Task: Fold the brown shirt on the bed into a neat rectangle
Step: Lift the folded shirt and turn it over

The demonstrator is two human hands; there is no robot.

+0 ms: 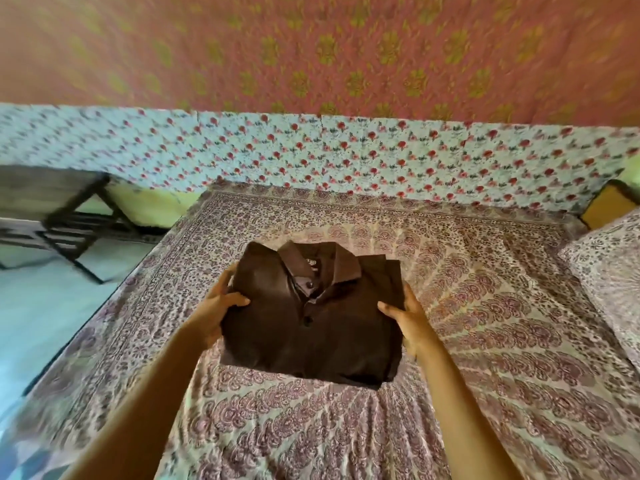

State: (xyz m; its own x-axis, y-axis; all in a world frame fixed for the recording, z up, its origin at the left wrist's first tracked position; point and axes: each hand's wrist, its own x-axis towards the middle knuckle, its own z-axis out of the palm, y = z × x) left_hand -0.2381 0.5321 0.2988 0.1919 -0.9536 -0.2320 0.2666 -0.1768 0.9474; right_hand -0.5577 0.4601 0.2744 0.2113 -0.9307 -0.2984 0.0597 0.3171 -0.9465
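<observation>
The brown shirt (pixel 311 327) is folded into a compact rectangle, collar up and facing away from me, buttons down the middle. It is held over the middle of the bed (pixel 485 323). My left hand (pixel 216 311) grips its left edge, thumb on top and fingers underneath. My right hand (pixel 407 315) grips its right edge the same way. Whether the shirt's underside touches the sheet I cannot tell.
The bed's patterned sheet spreads all round the shirt. A pillow (pixel 613 271) lies at the right edge. A floral cloth (pixel 311 150) hangs along the wall behind. A dark folding table (pixel 62 216) stands on the floor to the left.
</observation>
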